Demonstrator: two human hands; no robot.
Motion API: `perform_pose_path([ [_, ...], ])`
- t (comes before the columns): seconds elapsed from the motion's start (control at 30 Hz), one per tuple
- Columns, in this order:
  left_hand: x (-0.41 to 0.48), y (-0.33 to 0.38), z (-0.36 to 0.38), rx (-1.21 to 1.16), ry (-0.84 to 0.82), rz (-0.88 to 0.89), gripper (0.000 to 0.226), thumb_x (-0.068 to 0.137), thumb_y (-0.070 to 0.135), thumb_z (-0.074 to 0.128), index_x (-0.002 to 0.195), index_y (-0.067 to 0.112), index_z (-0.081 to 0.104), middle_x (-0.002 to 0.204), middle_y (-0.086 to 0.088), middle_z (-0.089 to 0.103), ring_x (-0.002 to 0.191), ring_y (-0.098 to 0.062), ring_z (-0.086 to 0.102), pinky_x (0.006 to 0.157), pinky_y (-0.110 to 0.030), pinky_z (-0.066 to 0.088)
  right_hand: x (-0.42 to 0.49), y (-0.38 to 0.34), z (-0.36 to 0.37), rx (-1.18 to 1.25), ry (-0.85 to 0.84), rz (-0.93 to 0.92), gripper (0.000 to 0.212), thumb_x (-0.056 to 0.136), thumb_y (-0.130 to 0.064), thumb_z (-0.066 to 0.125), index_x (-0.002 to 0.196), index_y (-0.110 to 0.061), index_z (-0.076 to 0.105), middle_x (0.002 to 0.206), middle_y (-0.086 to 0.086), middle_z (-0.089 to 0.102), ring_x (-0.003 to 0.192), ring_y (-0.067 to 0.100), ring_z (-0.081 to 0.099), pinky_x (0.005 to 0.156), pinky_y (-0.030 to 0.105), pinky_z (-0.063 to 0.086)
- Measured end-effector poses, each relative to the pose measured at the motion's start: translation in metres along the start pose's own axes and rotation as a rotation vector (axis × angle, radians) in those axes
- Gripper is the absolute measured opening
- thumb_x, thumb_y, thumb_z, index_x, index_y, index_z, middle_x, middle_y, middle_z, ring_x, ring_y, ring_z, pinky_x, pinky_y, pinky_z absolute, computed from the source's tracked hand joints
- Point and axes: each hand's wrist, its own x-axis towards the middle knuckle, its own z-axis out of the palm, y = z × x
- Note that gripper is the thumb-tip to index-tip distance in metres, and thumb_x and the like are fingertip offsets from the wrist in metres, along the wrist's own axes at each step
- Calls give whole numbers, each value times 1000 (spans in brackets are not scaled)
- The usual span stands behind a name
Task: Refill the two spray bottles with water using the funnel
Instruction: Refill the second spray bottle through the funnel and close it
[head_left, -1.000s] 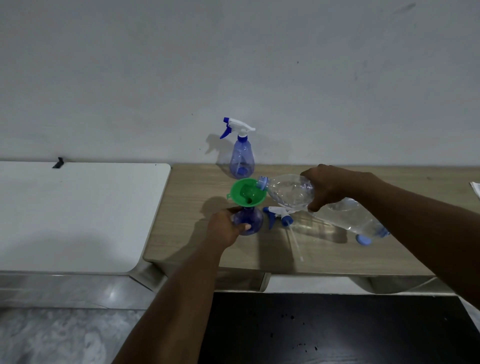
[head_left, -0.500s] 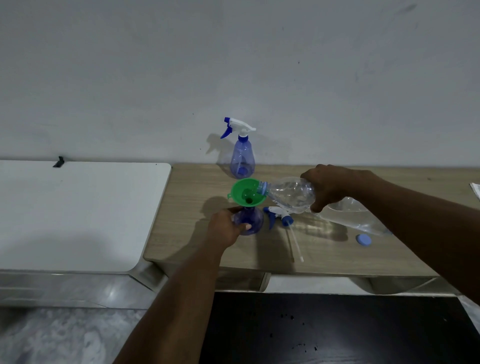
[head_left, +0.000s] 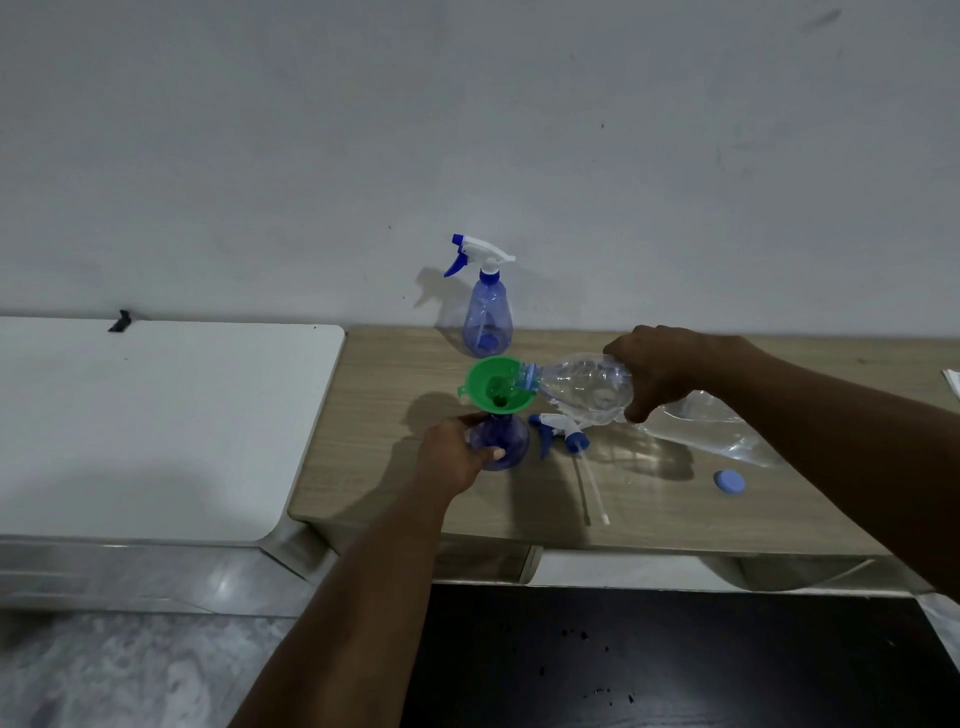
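Note:
A green funnel (head_left: 491, 384) sits in the neck of an open blue spray bottle (head_left: 506, 439) on the wooden table (head_left: 395, 395). My left hand (head_left: 452, 454) grips that bottle's body. My right hand (head_left: 654, 371) holds a clear water bottle (head_left: 582, 382) tipped on its side, its mouth over the funnel's rim. The removed spray head (head_left: 558, 428) with its dip tube lies just right of the open bottle. A second blue spray bottle (head_left: 487, 322), trigger head on, stands upright at the wall.
A blue bottle cap (head_left: 729, 481) lies on the table to the right. Clear plastic wrap (head_left: 711, 428) lies under my right forearm. A white table (head_left: 156, 415) adjoins on the left. A black surface (head_left: 675, 660) is below the table's front edge.
The water bottle's mouth has moved a little left and down onto the funnel's rim. The blue cap now shows clear of the plastic. My left hand has stayed on the bottle.

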Motion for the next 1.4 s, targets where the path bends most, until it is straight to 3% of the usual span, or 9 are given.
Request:
perform_pose_path([
  [0.2, 0, 0, 0, -2, 3, 16, 59, 60, 31, 81, 117, 30, 70, 101, 7, 73, 95, -18, 70, 90, -43, 55, -1, 0, -4, -3, -8, -2, 59, 63, -47, 83, 108, -21, 55, 98, -2, 56, 91, 20, 56, 74, 34, 52],
  [0.4, 0, 1, -1, 26, 19, 19, 56, 67, 21, 87, 120, 28, 69, 97, 8, 71, 86, -18, 69, 86, -38, 56, -2, 1, -4, 3, -7, 1, 54, 63, -46, 83, 100, -23, 52, 88, -6, 51, 87, 19, 56, 65, 29, 45],
  [0.63, -1, 3, -1, 48, 24, 27, 55, 69, 19, 86, 121, 25, 69, 100, 4, 72, 85, -16, 66, 83, -31, 53, -2, 2, -3, -4, -15, 1, 56, 63, -48, 83, 103, -23, 53, 95, -3, 55, 89, 19, 57, 69, 32, 50],
  [1.03, 0, 3, 0, 47, 8, -2, 55, 67, 20, 86, 120, 28, 69, 99, 6, 72, 88, -20, 70, 87, -40, 56, -4, 3, 4, 70, 28, 0, 53, 61, -47, 83, 98, -26, 50, 93, -6, 54, 87, 18, 53, 69, 31, 47],
  [1.2, 1, 1, 0, 63, 9, 4, 63, 63, 32, 86, 123, 27, 67, 108, 2, 73, 93, -20, 69, 89, -42, 56, -8, 6, 11, 231, 117, 24, 60, 63, -43, 85, 109, -18, 57, 94, -4, 60, 91, 21, 56, 77, 33, 50],
  [1.4, 1, 0, 1, 57, 18, -11, 60, 63, 30, 85, 121, 29, 68, 103, 3, 74, 88, -19, 69, 86, -42, 57, -15, 22, 22, 655, 318, 106, 51, 61, -31, 92, 99, -20, 60, 92, -2, 69, 84, 15, 65, 68, 25, 46],
])
